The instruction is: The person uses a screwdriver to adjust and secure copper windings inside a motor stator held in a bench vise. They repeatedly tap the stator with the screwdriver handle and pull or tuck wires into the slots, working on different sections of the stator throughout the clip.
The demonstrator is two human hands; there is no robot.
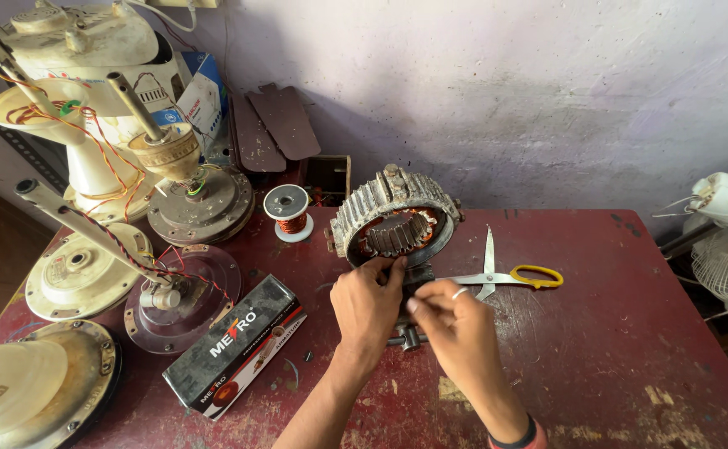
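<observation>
Left hand (367,301) has its fingertips closed on the lower rim of the motor stator (395,218); grip pinched on the ring's near edge. Right hand (457,326) sits just beside it, thumb and forefinger drawn together in front of the stator's base; whether they pinch anything cannot be told, too small to see. A pale ring shows on one finger, a dark band at the wrist.

Stator: round metal ring, tipped up on edge and leaning back toward the wall, near the middle of the red tabletop (613,349). Outer face grey, ribbed, worn. Inside, a circle of slotted steel teeth with reddish copper showing between them.

Scissors (505,274) with yellow handles lie just right of the stator, blades partly open. A spool of copper wire (286,211) stands to its left. A long dark box (235,346) lies at the tabletop's near left. Dismantled ceiling fan motors and housings (131,208) crowd the left side, red and yellow leads trailing from them.
</observation>
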